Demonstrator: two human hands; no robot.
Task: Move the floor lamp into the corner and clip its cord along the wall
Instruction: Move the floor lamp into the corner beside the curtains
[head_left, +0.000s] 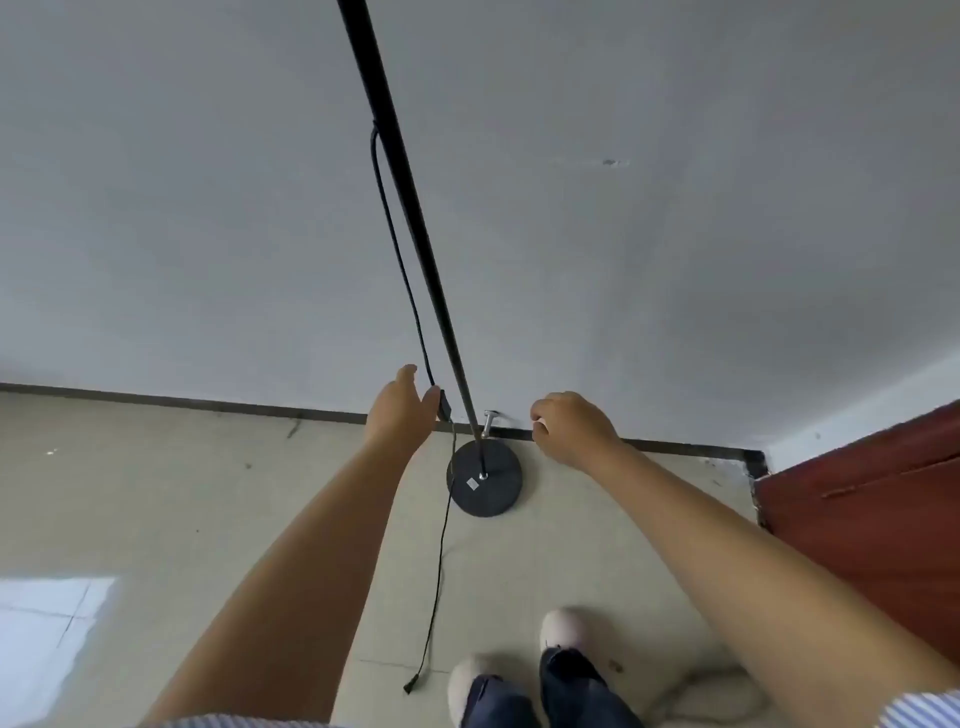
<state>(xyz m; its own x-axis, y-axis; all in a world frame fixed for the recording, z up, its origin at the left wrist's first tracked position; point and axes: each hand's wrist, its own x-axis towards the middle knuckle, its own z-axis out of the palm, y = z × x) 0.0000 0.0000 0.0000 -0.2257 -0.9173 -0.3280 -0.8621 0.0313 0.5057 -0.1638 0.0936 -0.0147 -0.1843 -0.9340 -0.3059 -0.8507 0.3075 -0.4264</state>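
The floor lamp's black pole (415, 228) slants down to its round black base (485, 493), which rests on the floor against the wall's dark baseboard. The black cord (397, 249) hangs from the pole down to an inline switch (444, 408), then trails over the floor to a loose end (410, 687) near my feet. My left hand (402, 410) holds the cord at the switch, thumb against it. Just right of the base is my right hand (566, 426), its fingers curled around a small white piece (540, 423) that looks like a cord clip.
A metal door stop (488, 421) sticks out of the baseboard behind the lamp base. A red-brown door (857, 519) stands open at the right, beside the wall corner (753, 460). My white shoes (563, 631) are on the tiled floor below.
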